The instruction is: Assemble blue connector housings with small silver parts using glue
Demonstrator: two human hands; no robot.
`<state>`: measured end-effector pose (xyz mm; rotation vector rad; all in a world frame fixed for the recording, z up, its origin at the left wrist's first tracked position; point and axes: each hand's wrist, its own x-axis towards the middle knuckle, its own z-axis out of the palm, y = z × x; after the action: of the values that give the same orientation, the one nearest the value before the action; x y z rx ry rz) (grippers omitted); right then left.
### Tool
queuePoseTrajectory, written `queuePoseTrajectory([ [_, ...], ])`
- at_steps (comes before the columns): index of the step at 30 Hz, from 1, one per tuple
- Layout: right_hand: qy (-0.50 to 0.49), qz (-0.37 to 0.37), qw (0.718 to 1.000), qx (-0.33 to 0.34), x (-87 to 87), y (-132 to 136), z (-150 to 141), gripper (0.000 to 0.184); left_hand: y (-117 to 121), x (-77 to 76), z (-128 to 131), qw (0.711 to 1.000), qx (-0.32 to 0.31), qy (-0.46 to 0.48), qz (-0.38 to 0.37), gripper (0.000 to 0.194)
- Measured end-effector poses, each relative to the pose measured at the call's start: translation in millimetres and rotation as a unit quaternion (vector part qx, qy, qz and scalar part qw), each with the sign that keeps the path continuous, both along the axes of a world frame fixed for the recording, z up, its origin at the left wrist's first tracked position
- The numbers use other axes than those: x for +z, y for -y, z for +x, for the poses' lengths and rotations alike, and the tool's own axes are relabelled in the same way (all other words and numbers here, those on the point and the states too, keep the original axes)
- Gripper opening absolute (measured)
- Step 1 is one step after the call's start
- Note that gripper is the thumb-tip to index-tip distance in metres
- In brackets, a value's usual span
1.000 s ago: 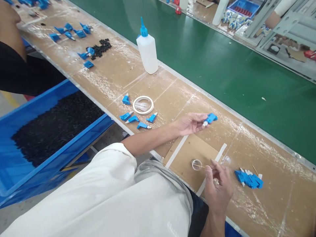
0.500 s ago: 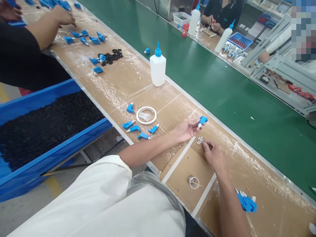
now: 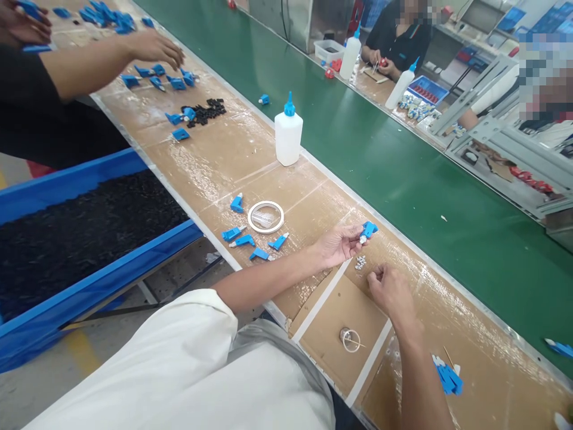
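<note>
My left hand pinches a small blue plastic part with a white tip, held a little above the brown bench. Just below it lies a cluster of tiny white pieces. My right hand rests on the bench beside that cluster, fingers curled together in a pinch; what they hold is too small to make out. A small clear cup with a thin stick in it stands nearer to me. A heap of blue parts lies to the right of my forearm.
Several loose blue parts and a white tape ring lie to the left. A white squeeze bottle stands by the green conveyor. A blue bin holds black pieces. Another person's hand reaches over blue parts at far left.
My right hand left the stick in the cup and moved up to the white pieces. The left hand has kept the blue part. The view tilted up.
</note>
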<state>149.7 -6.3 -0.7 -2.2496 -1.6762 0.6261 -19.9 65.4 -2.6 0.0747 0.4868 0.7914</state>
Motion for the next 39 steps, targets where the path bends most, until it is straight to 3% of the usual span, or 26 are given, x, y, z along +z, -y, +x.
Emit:
queuePoseTrajectory([
  [3,-0.070,0.003,0.997,-0.020,5.6,13,11,0.002,2,-2.1,1,1.000,-0.004,-0.001,0.008,0.018],
  [8,-0.199,0.028,0.978,-0.056,13.4,53,24,0.032,8,-3.9,5,1.000,-0.022,-0.009,0.006,0.012],
  [10,-0.293,0.058,0.949,-0.103,15.7,72,23,0.035,13,-3.3,6,0.999,-0.029,-0.023,-0.003,0.013],
  [13,-0.420,0.115,0.883,-0.175,16.4,101,15,0.036,22,-4.4,8,0.998,-0.030,-0.045,-0.010,0.017],
  [20,-0.470,0.183,0.840,-0.201,14.3,137,-3,0.046,31,-11.1,9,0.997,-0.047,-0.061,0.002,0.021],
  [26,-0.511,0.217,0.816,-0.163,17.5,142,-11,0.030,41,-3.1,8,0.995,-0.067,-0.076,0.015,0.024],
  [39,-0.453,0.297,0.808,-0.233,19.6,145,-19,0.025,46,-9.4,12,0.988,-0.133,-0.043,0.069,0.012],
])
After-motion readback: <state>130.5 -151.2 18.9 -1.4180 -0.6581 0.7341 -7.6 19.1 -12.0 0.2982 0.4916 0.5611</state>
